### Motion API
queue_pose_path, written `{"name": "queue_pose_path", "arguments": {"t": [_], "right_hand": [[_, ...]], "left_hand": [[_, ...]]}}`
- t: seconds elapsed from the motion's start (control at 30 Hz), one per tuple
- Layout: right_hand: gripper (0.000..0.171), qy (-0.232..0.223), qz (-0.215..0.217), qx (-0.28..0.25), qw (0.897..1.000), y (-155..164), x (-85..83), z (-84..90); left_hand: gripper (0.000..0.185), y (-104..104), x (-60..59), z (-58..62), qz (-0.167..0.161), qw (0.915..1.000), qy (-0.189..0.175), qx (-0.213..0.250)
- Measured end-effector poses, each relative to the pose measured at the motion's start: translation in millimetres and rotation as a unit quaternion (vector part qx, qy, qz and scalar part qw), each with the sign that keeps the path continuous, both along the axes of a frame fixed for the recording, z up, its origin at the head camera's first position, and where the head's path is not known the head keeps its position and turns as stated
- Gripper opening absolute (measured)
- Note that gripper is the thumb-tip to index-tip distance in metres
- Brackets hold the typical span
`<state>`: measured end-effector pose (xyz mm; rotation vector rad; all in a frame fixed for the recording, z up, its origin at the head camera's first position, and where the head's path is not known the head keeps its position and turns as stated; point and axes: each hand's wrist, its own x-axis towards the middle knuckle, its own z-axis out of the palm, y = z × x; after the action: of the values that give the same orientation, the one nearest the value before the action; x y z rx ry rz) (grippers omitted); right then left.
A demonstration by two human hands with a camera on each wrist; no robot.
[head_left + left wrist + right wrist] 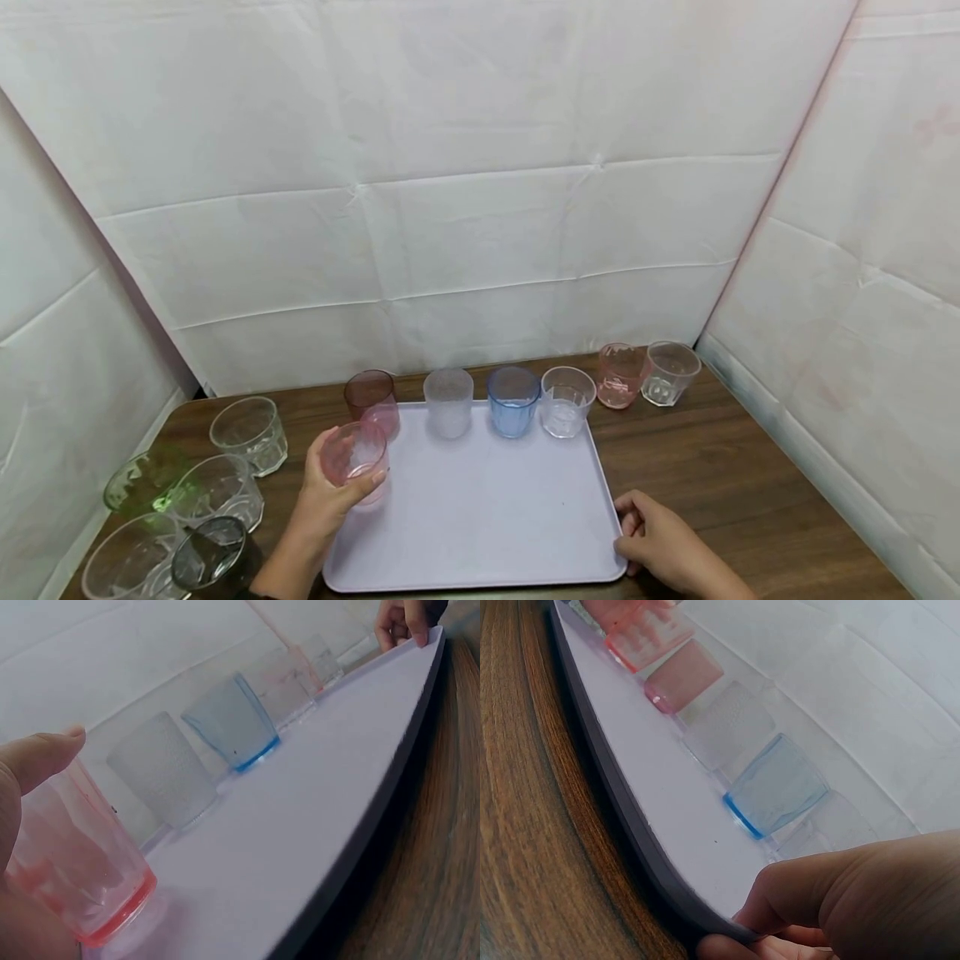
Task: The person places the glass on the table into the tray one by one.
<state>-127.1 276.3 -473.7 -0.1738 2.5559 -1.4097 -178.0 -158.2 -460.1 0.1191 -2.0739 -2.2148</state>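
Observation:
My left hand grips a pink see-through cup upright at the left edge of a lavender tray. In the left wrist view the pink cup has its base at the tray surface; whether it touches is unclear. My right hand holds the tray's front right corner, its fingers curled round the rim. Along the tray's far edge stand a dark red cup, a frosted cup, a blue cup and a clear cup.
Off the tray at the back right stand a pink cup and a clear cup. Several clear, green and dark glasses crowd the brown table's left side. White sheeted walls enclose the table on three sides.

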Motion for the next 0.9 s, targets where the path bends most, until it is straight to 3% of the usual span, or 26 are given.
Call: {"name": "queue_pose_path", "arguments": {"t": [0.23, 0.6, 0.83, 0.9], "right_hand": [[0.042, 0.007, -0.001, -0.009, 1.0, -1.7, 0.1, 0.2], [0.043, 0.015, 0.006, -0.019, 1.0, -3.0, 0.0, 1.5], [0.042, 0.015, 0.003, -0.015, 1.0, -3.8, 0.5, 1.9], [0.041, 0.017, 0.002, -0.012, 1.0, -4.0, 0.6, 2.3]], "left_hand": [[0.097, -0.5, -1.4, -7.4, -0.01, 0.9999, 0.001, -0.005], [0.1, -3.8, 2.9, -9.4, -0.03, 0.9992, -0.001, -0.027], [0.102, -14.5, 20.7, -13.0, -0.047, 0.9957, -0.024, -0.076], [0.099, -19.1, 27.7, -13.8, -0.05, 0.9924, -0.033, -0.108]]}}
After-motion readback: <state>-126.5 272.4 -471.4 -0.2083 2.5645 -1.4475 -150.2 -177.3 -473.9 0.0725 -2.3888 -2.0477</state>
